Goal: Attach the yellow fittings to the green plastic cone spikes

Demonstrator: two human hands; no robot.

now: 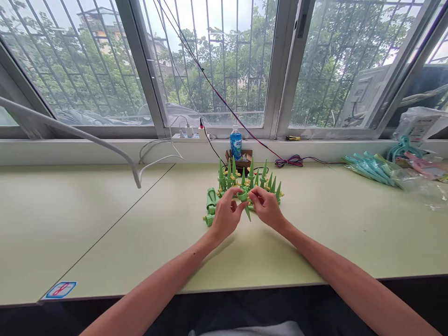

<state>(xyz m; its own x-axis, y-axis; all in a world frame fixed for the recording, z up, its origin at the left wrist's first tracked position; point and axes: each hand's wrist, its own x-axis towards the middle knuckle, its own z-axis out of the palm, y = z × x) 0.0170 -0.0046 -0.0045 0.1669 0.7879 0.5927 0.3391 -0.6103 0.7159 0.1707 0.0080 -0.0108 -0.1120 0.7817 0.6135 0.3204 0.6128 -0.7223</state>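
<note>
Over the table, my left hand (226, 213) grips a green plastic watering spike (248, 214) between thumb and fingers. Its cup-like end faces up and its point slants down. My right hand (268, 205) is closed in a pinch at the right side of the same spike; a bit of yellow shows by its fingertips, too small to make out. Just beyond both hands stand several green spikes (251, 171) with yellow valves, points up. Left of my left hand, more green parts (211, 198) lie on the table, one with a yellow piece (205, 218).
A blue bottle (235, 143) and a small brown box (243, 162) stand behind the spikes. Coiled cable (294, 161) lies by the sill, with a power strip (189, 136) on it. Plastic-wrapped blue items (371, 169) lie far right. A white tube (87, 133) hangs at left.
</note>
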